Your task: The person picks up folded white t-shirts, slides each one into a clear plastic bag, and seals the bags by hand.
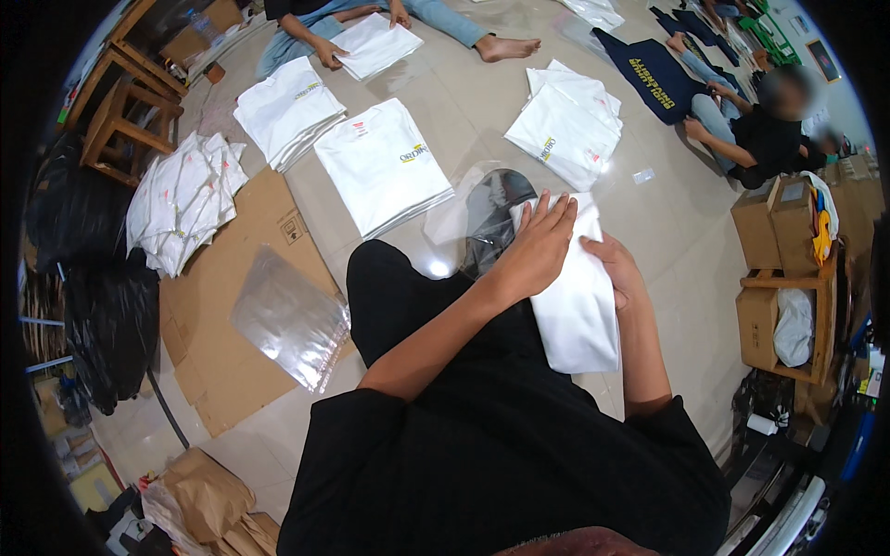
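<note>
A folded white T-shirt [579,310] lies along my lap, over my black trousers. My left hand [538,246] rests flat on its far end with the fingers spread. My right hand [616,271] grips the shirt's right edge. Just beyond the shirt's far end lies a clear plastic bag [468,215] with its mouth toward me, touching the shirt.
Stacks of folded white shirts [385,162] lie on the floor ahead, with another stack [565,125] to the right. Bagged shirts [181,199], a flat cardboard sheet [232,371] and clear bags [289,320] are at left. Other people [756,139] sit nearby. Cardboard boxes [779,222] stand at right.
</note>
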The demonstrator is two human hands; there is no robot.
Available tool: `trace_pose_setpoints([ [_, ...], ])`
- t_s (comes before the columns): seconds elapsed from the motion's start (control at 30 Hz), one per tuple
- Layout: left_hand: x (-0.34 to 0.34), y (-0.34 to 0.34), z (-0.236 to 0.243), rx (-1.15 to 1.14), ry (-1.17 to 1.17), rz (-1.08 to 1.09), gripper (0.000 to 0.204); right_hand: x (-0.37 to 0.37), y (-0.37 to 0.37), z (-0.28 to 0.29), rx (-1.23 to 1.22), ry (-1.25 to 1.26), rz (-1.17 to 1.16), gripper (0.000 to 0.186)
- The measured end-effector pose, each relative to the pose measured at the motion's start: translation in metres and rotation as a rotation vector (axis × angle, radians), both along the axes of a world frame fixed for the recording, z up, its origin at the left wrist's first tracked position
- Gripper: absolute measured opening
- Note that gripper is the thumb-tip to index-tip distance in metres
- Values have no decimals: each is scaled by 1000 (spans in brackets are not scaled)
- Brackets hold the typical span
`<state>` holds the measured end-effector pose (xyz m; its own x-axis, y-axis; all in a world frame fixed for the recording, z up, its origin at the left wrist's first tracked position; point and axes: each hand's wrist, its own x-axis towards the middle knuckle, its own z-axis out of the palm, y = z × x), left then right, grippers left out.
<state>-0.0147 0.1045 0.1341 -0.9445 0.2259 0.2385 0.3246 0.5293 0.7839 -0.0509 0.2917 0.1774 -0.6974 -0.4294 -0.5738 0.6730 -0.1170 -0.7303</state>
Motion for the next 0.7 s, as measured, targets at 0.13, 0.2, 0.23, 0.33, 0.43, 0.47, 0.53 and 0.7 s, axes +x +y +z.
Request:
trace_pose_setpoints([
  [0.13,2,0,10,-29,31,8,52,4,-8,13,67,61,-28,49],
  [0.2,0,3,16,-21,79,-10,53,8,-12,8,19,52,58,49],
  [0.23,0,6,21,-21,91,-33,53,6,-7,-2,-42,19,113,50],
  [0.33,3,18,32,33,70,-126,53,1,1,-24,62,59,-26,51],
  [0.43,11,20,30,187,115,-255,51,0,4,-36,-16,37,-245,54],
  [0.47,15,14,29,371,43,-264,50,-1,6,-38,-60,52,-209,55],
  [0.53,25,-3,28,735,-107,-279,49,-4,8,-40,-151,84,-136,57],
  [0.7,12,-17,-20,614,-191,721,100,0,-23,-16,-183,-19,-142,56],
])
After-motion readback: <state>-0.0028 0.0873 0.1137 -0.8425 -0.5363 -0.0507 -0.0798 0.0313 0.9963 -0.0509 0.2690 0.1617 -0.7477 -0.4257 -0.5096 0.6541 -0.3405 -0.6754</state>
